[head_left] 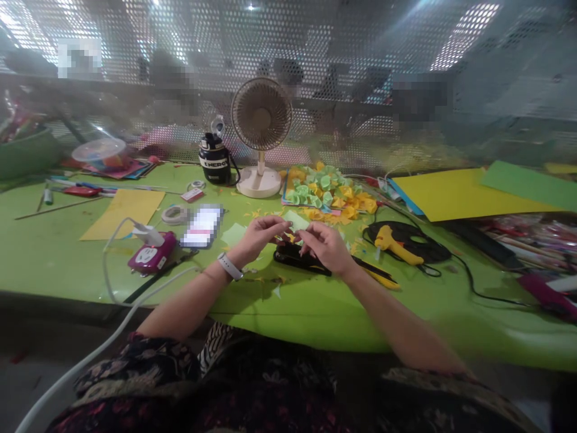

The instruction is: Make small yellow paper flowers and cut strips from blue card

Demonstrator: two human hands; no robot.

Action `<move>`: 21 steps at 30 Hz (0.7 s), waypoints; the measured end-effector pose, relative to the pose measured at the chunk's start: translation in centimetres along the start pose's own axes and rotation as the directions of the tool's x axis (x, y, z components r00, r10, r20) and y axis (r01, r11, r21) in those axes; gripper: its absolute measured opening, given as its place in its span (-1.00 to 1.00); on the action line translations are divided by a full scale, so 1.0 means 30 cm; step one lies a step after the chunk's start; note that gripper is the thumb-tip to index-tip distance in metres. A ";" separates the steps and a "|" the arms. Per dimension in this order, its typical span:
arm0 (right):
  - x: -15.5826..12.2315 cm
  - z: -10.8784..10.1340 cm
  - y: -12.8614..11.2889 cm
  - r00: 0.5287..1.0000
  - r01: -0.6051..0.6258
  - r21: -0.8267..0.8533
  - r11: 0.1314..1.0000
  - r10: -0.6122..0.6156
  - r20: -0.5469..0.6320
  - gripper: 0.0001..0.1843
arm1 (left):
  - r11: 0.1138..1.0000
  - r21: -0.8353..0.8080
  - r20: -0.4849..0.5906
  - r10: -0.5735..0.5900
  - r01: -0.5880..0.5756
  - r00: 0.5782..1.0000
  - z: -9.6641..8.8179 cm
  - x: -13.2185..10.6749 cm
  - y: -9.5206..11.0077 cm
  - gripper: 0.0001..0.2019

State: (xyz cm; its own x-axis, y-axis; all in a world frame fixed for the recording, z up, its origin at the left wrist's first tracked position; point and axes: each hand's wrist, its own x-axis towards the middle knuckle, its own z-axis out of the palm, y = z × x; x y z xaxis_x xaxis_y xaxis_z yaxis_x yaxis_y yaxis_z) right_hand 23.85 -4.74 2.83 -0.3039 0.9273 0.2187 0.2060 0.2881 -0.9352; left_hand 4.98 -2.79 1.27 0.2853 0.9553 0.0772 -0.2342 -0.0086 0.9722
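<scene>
Between my two hands is a small piece of pale green paper (296,221), pinched at its edges. My left hand (265,236) grips its left side with thumb and fingers, and my right hand (323,243) pinches the right side. Just under the hands lies a black stapler (300,260) on the green table. Beside my right wrist rests a yellow-and-black cutter (376,273). A sheet of pale green paper (233,234) lies left of my left hand. Beyond the hands sits a heap of green and yellow folded paper pieces (331,189).
A desk fan (261,120) and a black bottle (215,159) stand at the back. To the right, a yellow glue gun (399,245) lies on a black disc. A purple power socket (153,254), its cable and a phone (202,225) lie left. Yellow card (469,192) is back right.
</scene>
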 end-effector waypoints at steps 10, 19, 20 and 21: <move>-0.005 0.022 0.005 0.995 -0.056 0.068 0.996 0.050 0.091 -0.55 | 0.993 -0.089 0.004 0.076 -0.076 0.997 0.009 0.011 -0.020 -0.62; 0.005 -0.064 0.043 0.878 0.427 -0.491 0.760 -0.478 0.023 -0.75 | 0.985 -0.129 0.118 -0.103 0.118 0.988 -0.031 0.022 -0.004 -0.61; 0.007 -0.069 0.047 0.839 0.497 -0.511 0.702 -0.538 0.077 -0.74 | 0.984 -0.110 0.139 -0.123 0.139 0.983 -0.032 0.022 -0.003 -0.62; 0.009 -0.072 0.050 0.801 0.556 -0.526 0.644 -0.584 0.131 -0.75 | 0.985 -0.087 0.154 -0.137 0.152 0.979 -0.033 0.022 -0.004 -0.63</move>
State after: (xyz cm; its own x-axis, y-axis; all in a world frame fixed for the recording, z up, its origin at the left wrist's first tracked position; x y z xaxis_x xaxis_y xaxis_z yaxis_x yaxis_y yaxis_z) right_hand 26.08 -3.53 2.08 -0.4856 0.5429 0.6851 0.4534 0.8265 -0.3336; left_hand 4.28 -1.87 0.99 0.4545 0.8904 -0.0235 -0.2686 0.1622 0.9495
